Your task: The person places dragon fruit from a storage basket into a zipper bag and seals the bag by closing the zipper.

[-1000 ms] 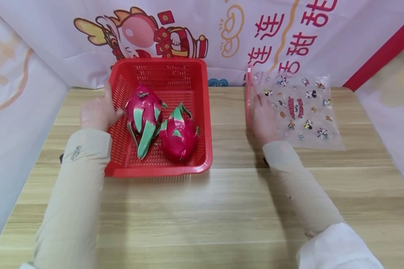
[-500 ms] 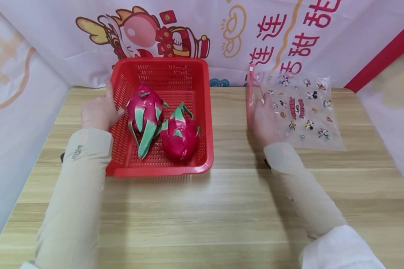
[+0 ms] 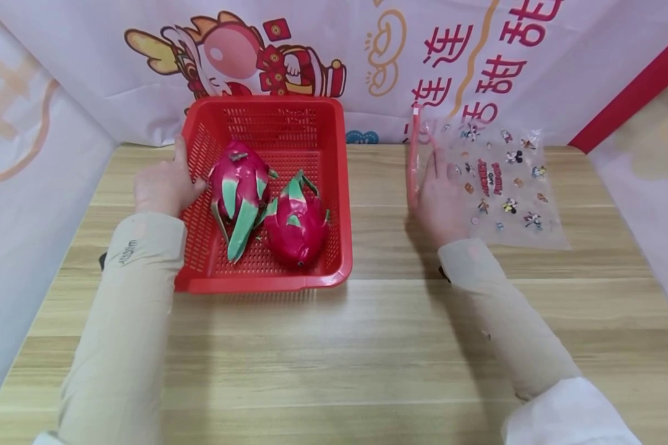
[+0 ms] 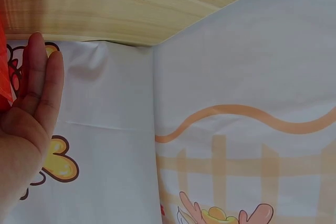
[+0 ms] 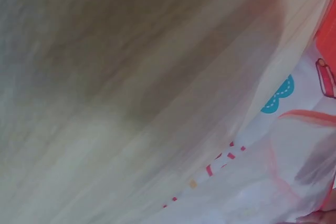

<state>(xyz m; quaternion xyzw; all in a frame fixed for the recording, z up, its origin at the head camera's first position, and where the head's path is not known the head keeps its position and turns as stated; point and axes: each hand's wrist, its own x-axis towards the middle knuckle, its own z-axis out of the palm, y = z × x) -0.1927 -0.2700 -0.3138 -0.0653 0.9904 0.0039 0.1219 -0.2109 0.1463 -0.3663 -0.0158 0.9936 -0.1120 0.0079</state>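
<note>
Left grip (image 3: 164, 184) seemingly on basket (image 3: 261, 283), dragon fruits (image 3: 297, 230) inside.

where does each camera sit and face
Head: on the head, facing forward and down at the red basket and printed bag; left hand, right hand and sleeves show.
Left wrist: on that wrist, facing tabletop and white cloth; the left hand shows.
Right wrist: on that wrist, facing a blurred beige surface and cloth; a sliver of right hand shows.
Head and right wrist share the teal motif.
</note>
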